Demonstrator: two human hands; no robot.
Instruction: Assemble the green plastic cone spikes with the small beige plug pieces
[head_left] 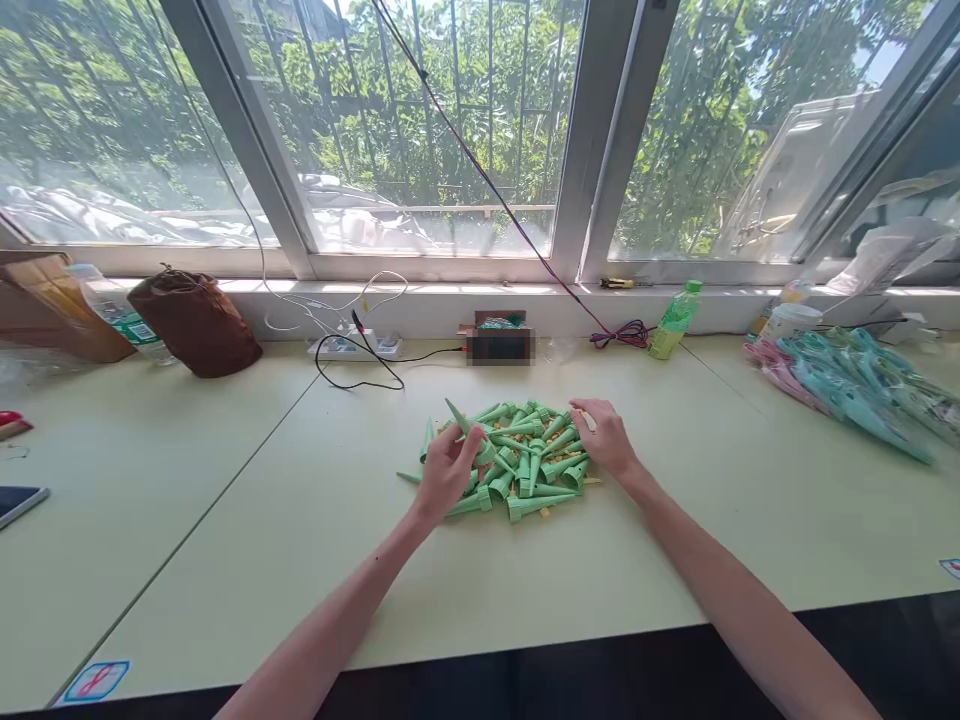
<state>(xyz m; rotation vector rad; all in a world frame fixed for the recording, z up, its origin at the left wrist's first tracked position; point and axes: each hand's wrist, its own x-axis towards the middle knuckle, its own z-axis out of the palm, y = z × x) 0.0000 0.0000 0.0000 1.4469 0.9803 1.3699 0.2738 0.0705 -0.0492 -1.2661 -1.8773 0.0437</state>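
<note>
Take the pile of green cones [534, 455] as the dial centre, with 12 o'clock toward the window [442, 130]. The pile lies on the pale table [300, 560], its cones overlapping at mixed angles, with small yellow pieces [545, 513] among them and at the edge. The left hand [444, 478] is located at 8 o'clock, thumb and fingers clamped on one green cone [457, 414], whose narrow tip points to 11 o'clock. The right hand [609, 440] is located at 3 o'clock, fingers bent inward at the edge of the pile; fine detail is poor here, and whether the fingertips are together, apart or gripping a piece cannot be determined. A small box [499, 348] with a blurred front stands at 12 o'clock. The green bottle [675, 320] stands tilted at 2 o'clock, beside a coiled cable [622, 335]. The plastic bundle [862, 390] lies at 3 o'clock, well apart. The power strip [360, 346] and, farther out, the brown bag [196, 325] are at 10 o'clock.
</note>
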